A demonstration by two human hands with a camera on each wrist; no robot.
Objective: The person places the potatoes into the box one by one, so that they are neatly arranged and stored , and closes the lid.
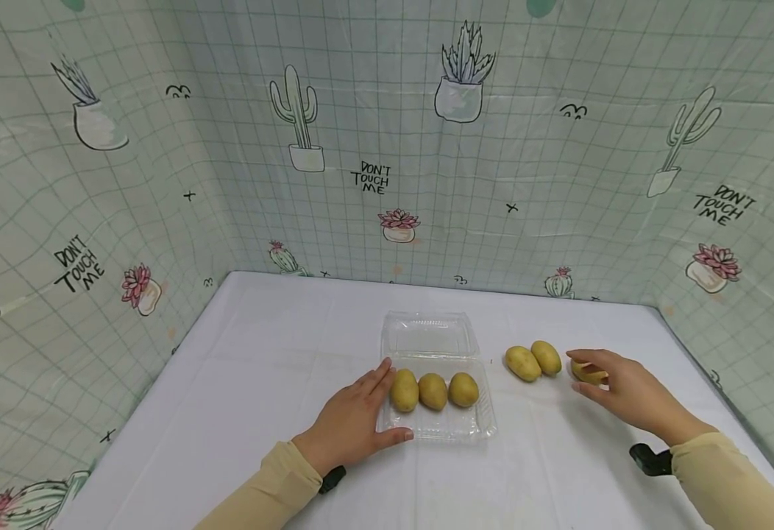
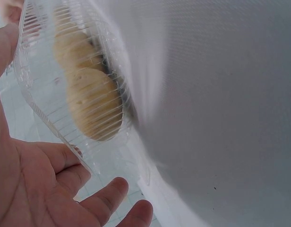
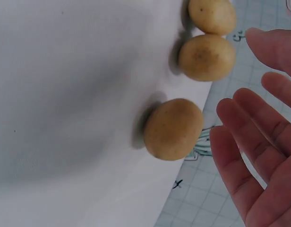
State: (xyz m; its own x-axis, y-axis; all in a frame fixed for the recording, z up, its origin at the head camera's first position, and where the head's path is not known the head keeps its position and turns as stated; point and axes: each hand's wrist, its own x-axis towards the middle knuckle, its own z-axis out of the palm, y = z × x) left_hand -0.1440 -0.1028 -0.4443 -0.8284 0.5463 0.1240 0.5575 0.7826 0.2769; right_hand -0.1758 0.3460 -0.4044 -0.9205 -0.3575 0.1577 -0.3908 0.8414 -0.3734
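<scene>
A clear plastic clamshell box lies with its lid folded back, and three potatoes sit in a row inside it. My left hand rests against the box's left side, thumb along the front edge; the left wrist view shows one potato through the ribbed wall. My right hand hovers around a single potato on the right. In the right wrist view that potato stands apart from the fingers, which are loosely extended. Two more potatoes touch each other left of it.
A white cloth covers the table. Behind and at both sides hangs a checked curtain printed with cacti. The upturned lid lies behind the box's base. Dark wrist straps show at the sleeves.
</scene>
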